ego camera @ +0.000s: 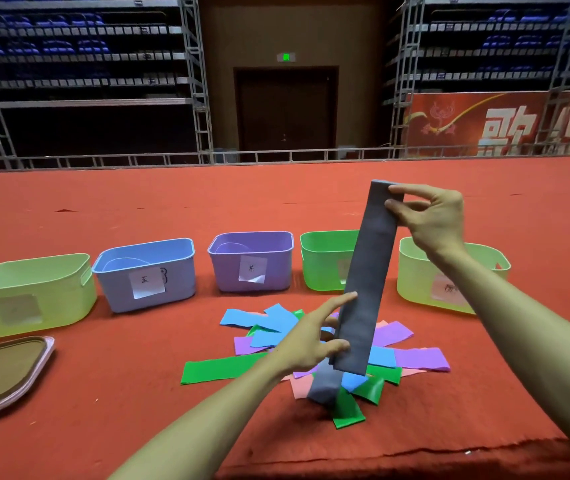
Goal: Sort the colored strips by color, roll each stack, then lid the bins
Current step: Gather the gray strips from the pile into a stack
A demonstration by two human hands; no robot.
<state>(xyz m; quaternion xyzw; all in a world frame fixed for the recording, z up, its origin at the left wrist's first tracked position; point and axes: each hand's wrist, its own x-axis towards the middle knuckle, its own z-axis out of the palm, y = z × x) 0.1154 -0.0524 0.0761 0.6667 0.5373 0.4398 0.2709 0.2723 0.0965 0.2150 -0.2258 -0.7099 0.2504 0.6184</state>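
A grey strip (366, 271) hangs upright over the pile. My right hand (429, 216) pinches its top end. My left hand (311, 337) touches its lower left edge with spread fingers. Below lies a pile of strips (276, 327) in blue, purple, green, pink and grey on the red cloth. A second grey strip (323, 386) lies in the pile near its front. Five bins stand in a row behind: pale green (27, 292), blue (145, 271), purple (252, 261), green (325, 261) and pale green (425, 278). Each carries a paper label.
A brown lid with a pink rim (3, 372) lies at the front left of the red table cloth (103, 393). The table's front edge runs along the bottom right. Beyond the table stand metal scaffolding, a dark door and a red banner.
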